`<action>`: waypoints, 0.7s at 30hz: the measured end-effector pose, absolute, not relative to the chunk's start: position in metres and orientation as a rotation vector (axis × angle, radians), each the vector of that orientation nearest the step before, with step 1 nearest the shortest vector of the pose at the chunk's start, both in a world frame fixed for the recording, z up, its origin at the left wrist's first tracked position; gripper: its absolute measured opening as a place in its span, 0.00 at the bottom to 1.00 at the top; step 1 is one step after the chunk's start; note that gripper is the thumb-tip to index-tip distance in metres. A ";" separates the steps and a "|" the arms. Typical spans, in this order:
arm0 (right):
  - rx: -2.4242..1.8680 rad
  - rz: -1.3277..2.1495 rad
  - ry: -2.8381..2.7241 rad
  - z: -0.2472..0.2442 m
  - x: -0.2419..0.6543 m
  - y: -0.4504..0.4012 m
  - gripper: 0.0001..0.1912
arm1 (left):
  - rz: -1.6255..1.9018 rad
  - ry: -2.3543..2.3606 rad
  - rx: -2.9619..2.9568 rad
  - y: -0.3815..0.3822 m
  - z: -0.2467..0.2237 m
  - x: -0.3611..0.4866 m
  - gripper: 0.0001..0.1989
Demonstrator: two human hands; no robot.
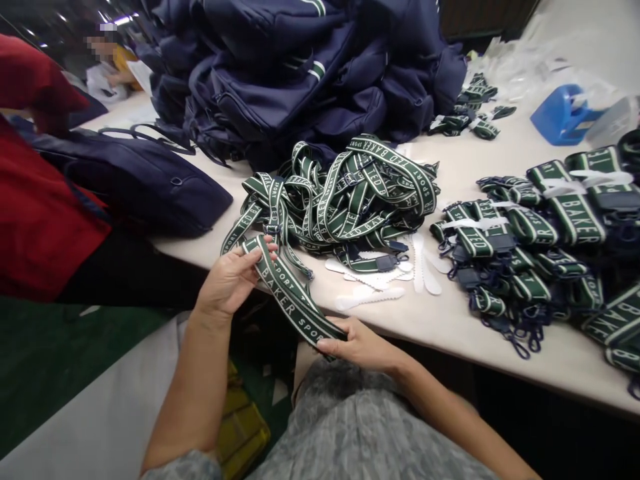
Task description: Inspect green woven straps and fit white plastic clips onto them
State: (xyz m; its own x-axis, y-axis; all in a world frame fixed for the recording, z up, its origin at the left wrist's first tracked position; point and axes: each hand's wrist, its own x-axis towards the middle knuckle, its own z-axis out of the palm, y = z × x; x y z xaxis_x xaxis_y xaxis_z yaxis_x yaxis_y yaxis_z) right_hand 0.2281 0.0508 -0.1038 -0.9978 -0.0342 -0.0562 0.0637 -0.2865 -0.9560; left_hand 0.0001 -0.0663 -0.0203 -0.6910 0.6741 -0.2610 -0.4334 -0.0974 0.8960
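A green and white lettered strap [290,303] stretches between my hands over the table's front edge, its lengths folded side by side. My left hand [235,277] pinches its upper end between thumb and fingers. Around the lower end, close to my body, my right hand [360,343] is closed. Just beyond lies a tangled heap of the same straps [330,200] with dark buckles. White toothed plastic ties [373,297] are scattered in front of that heap.
Bundled straps [530,233] bound with white ties are piled on the right. Navy bags [300,80] form a tall stack behind. A blue tape dispenser [567,117] stands back right. At left, a person in red [45,180] is beside a navy bag [145,177].
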 end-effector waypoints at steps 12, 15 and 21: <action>0.401 -2.632 1.334 -0.127 0.240 0.035 0.24 | 2.424 1.139 0.287 -0.074 0.001 0.039 0.18; 0.336 -2.792 1.240 -0.121 0.233 0.033 0.31 | 2.494 1.108 0.480 -0.070 0.024 0.052 0.17; 0.318 -2.728 2.063 -0.121 0.222 0.028 0.16 | 2.511 1.310 0.647 -0.060 0.061 0.074 0.25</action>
